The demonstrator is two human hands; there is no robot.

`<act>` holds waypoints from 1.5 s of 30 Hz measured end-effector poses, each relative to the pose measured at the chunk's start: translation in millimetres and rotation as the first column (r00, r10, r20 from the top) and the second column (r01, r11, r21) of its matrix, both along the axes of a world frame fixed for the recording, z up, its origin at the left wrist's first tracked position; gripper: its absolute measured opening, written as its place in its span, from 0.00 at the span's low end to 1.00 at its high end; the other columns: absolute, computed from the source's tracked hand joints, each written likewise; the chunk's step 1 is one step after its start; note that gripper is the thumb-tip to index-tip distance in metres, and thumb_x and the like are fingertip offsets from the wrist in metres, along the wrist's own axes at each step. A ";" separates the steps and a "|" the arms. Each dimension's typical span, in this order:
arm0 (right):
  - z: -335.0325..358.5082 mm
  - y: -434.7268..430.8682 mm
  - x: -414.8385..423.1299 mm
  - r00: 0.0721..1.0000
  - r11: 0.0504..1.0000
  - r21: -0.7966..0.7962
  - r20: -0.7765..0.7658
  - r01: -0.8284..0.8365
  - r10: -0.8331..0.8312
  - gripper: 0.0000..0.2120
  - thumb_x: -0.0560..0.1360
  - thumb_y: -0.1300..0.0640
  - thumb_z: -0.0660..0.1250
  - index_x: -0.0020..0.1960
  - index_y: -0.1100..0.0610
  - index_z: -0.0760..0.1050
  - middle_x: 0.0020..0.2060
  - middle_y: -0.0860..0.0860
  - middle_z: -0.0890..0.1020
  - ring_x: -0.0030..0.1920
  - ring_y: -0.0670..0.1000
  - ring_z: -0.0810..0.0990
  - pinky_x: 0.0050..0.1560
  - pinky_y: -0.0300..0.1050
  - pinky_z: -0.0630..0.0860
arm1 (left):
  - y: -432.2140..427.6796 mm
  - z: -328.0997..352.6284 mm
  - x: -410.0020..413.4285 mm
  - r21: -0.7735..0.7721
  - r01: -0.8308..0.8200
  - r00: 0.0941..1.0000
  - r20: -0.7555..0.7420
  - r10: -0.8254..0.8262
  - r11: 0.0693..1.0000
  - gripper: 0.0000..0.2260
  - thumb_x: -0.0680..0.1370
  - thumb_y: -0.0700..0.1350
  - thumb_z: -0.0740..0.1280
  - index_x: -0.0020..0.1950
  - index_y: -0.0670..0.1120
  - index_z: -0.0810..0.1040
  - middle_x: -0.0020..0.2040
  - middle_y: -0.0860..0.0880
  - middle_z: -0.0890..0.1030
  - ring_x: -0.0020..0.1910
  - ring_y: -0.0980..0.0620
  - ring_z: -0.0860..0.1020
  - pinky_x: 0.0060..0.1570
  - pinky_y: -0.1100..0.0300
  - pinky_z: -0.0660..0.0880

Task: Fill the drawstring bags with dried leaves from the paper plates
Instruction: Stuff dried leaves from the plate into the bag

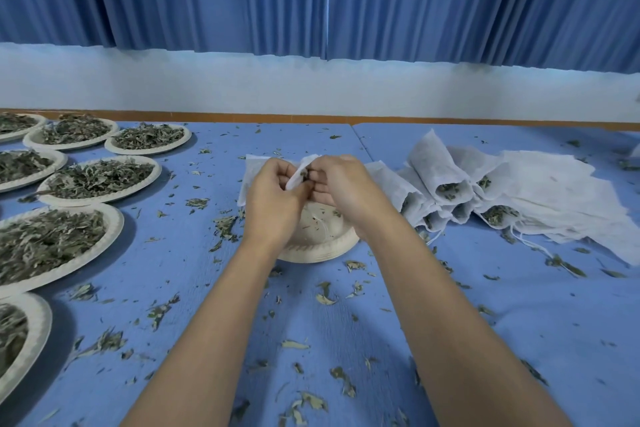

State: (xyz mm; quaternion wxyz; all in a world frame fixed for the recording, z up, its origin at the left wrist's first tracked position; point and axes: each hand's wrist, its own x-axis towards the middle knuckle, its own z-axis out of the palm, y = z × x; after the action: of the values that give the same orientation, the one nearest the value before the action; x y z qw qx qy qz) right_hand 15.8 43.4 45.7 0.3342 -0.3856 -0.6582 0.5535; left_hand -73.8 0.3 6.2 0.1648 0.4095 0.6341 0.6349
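My left hand (273, 191) and my right hand (341, 184) are raised together over the middle of the blue table, both pinching the top of a white drawstring bag (300, 173). A bit of dried leaf shows at the bag's mouth between my fingers. Below my hands lies an almost bare paper plate (322, 246) with a few crumbs. Several paper plates heaped with dried leaves (100, 178) line the left side. To the right lies a heap of filled bags (446, 184), leaves showing in their mouths.
Flat white bags (554, 191) are stacked at the far right. Another white bag (251, 170) lies flat behind my left hand. Loose leaf bits (325, 298) are scattered over the blue table (519, 305). A white wall and blue curtain stand behind.
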 end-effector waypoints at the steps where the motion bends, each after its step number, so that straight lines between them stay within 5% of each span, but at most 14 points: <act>1: 0.8 -1.7 -2.1 0.999 0.999 0.041 0.033 0.014 -0.016 0.12 0.74 0.64 0.56 0.36 0.60 0.74 0.38 0.61 0.78 0.43 0.62 0.77 0.59 0.65 0.73 | 0.4 -0.2 -1.0 0.007 -0.010 1.000 -0.002 0.010 1.000 0.10 0.74 0.37 0.69 0.39 0.49 0.71 0.37 0.44 0.79 0.35 0.48 0.77 0.32 0.62 0.72; 4: -1.6 -4.6 -7.9 0.992 0.979 0.193 0.086 0.071 -0.089 0.12 0.74 0.65 0.55 0.42 0.69 0.75 0.40 0.64 0.80 0.40 0.60 0.75 0.51 0.56 0.78 | 1.2 1.0 -2.6 0.022 -0.032 0.999 -0.004 0.032 0.999 0.11 0.74 0.37 0.68 0.37 0.49 0.70 0.31 0.51 0.75 0.27 0.59 0.72 0.28 0.67 0.68; 7: -5.6 -16.8 -9.5 0.969 0.868 0.496 0.204 0.022 -0.140 0.15 0.74 0.68 0.54 0.43 0.60 0.80 0.32 0.52 0.78 0.33 0.48 0.72 0.30 0.34 0.67 | 2.7 1.6 -3.7 0.027 -0.097 0.995 0.016 0.096 0.995 0.11 0.75 0.37 0.67 0.37 0.49 0.68 0.29 0.53 0.72 0.24 0.60 0.68 0.23 0.70 0.63; 9: -7.7 -27.2 -12.4 0.950 0.761 0.649 0.237 0.000 -0.202 0.16 0.74 0.68 0.56 0.47 0.56 0.80 0.35 0.50 0.79 0.36 0.49 0.75 0.31 0.34 0.68 | 3.1 2.7 -5.8 0.044 -0.152 0.988 0.039 0.150 0.987 0.11 0.76 0.39 0.66 0.37 0.49 0.68 0.29 0.53 0.70 0.26 0.57 0.66 0.22 0.70 0.62; 11: -9.1 -32.6 -15.8 0.969 0.680 0.727 0.083 0.102 -0.234 0.14 0.74 0.68 0.59 0.51 0.59 0.82 0.45 0.54 0.83 0.45 0.53 0.79 0.44 0.36 0.71 | 1.9 5.6 -7.7 0.075 -0.182 0.983 0.044 0.179 0.980 0.11 0.76 0.41 0.66 0.37 0.50 0.67 0.30 0.54 0.70 0.26 0.59 0.67 0.22 0.71 0.62; 14: -7.2 -29.1 -14.5 0.944 0.633 0.706 -0.174 0.319 -0.282 0.14 0.73 0.67 0.63 0.55 0.57 0.80 0.52 0.50 0.79 0.51 0.50 0.77 0.48 0.39 0.73 | -0.8 8.2 -10.1 0.095 -0.168 0.986 0.018 0.167 0.981 0.12 0.74 0.42 0.69 0.37 0.51 0.68 0.31 0.55 0.71 0.24 0.62 0.67 0.24 0.71 0.64; 17: -14.6 -12.6 -8.2 0.919 0.639 0.725 0.022 0.257 -0.395 0.16 0.75 0.61 0.65 0.61 0.51 0.77 0.55 0.48 0.76 0.56 0.49 0.72 0.49 0.40 0.70 | -1.1 5.9 -12.9 0.074 -0.053 0.999 0.007 0.053 0.996 0.13 0.73 0.38 0.69 0.36 0.50 0.68 0.29 0.54 0.72 0.28 0.57 0.68 0.32 0.59 0.69; 20: -19.4 -3.1 -2.8 0.935 0.744 0.626 0.067 0.232 -0.348 0.10 0.77 0.60 0.63 0.54 0.55 0.82 0.48 0.51 0.83 0.49 0.50 0.79 0.49 0.46 0.74 | -0.2 4.1 -12.4 0.051 0.005 0.997 -0.078 -0.001 0.999 0.13 0.74 0.37 0.69 0.35 0.48 0.69 0.30 0.50 0.72 0.29 0.54 0.68 0.33 0.59 0.68; 24: -21.9 -5.4 0.0 0.935 0.744 0.599 -0.025 0.298 -0.354 0.11 0.73 0.64 0.63 0.49 0.57 0.83 0.43 0.49 0.84 0.42 0.46 0.78 0.42 0.37 0.72 | 1.6 5.6 -10.0 0.024 -0.286 0.948 -0.137 0.286 0.958 0.15 0.70 0.30 0.64 0.33 0.49 0.67 0.29 0.53 0.70 0.27 0.56 0.66 0.25 0.69 0.63; 28: -32.2 -7.5 -0.1 0.932 0.683 0.691 0.037 0.237 -0.360 0.10 0.72 0.64 0.63 0.51 0.57 0.77 0.44 0.51 0.78 0.39 0.48 0.74 0.41 0.43 0.72 | 7.9 15.0 -5.5 0.015 -0.379 0.917 -0.127 0.377 0.925 0.16 0.67 0.26 0.57 0.33 0.48 0.65 0.31 0.53 0.69 0.28 0.56 0.65 0.26 0.68 0.64; 33: -28.8 -1.6 3.4 0.950 0.690 0.697 0.043 0.194 -0.310 0.17 0.75 0.63 0.63 0.62 0.53 0.77 0.47 0.50 0.76 0.38 0.45 0.72 0.40 0.32 0.67 | 11.6 16.0 2.7 -0.002 -0.207 0.961 -0.189 0.203 0.978 0.13 0.72 0.30 0.62 0.36 0.47 0.66 0.32 0.52 0.70 0.29 0.55 0.66 0.26 0.68 0.65; 36: -26.4 -1.1 3.4 0.940 0.715 0.655 0.019 0.246 -0.341 0.11 0.78 0.60 0.62 0.57 0.56 0.80 0.48 0.52 0.80 0.42 0.47 0.76 0.43 0.28 0.69 | 8.6 16.1 6.9 0.005 -0.017 1.000 -0.023 0.017 1.000 0.09 0.74 0.35 0.66 0.41 0.47 0.69 0.34 0.52 0.72 0.28 0.60 0.72 0.27 0.69 0.69; 40: -20.4 -0.1 6.1 0.919 0.839 0.377 -0.123 0.392 -0.374 0.08 0.78 0.61 0.61 0.51 0.59 0.79 0.39 0.44 0.79 0.45 0.51 0.81 0.49 0.51 0.79 | 10.4 16.6 11.3 -0.007 0.092 0.994 0.059 -0.091 0.996 0.07 0.74 0.39 0.67 0.43 0.49 0.71 0.37 0.52 0.72 0.34 0.55 0.74 0.38 0.59 0.73; 45: -15.5 5.7 14.0 0.913 0.832 0.380 -0.117 0.404 -0.390 0.08 0.76 0.62 0.63 0.49 0.57 0.80 0.36 0.40 0.79 0.37 0.36 0.77 0.40 0.32 0.74 | 20.2 16.2 19.8 0.033 -0.060 0.996 -0.069 0.062 0.998 0.11 0.74 0.39 0.68 0.37 0.48 0.69 0.33 0.50 0.73 0.34 0.51 0.71 0.34 0.55 0.70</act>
State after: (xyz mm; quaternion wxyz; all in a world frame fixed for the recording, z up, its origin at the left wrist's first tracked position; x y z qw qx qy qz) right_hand 29.8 49.1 30.2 0.5241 -0.4282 -0.6561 0.3340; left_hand -54.0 20.6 22.4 0.1168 0.4143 0.6417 0.6347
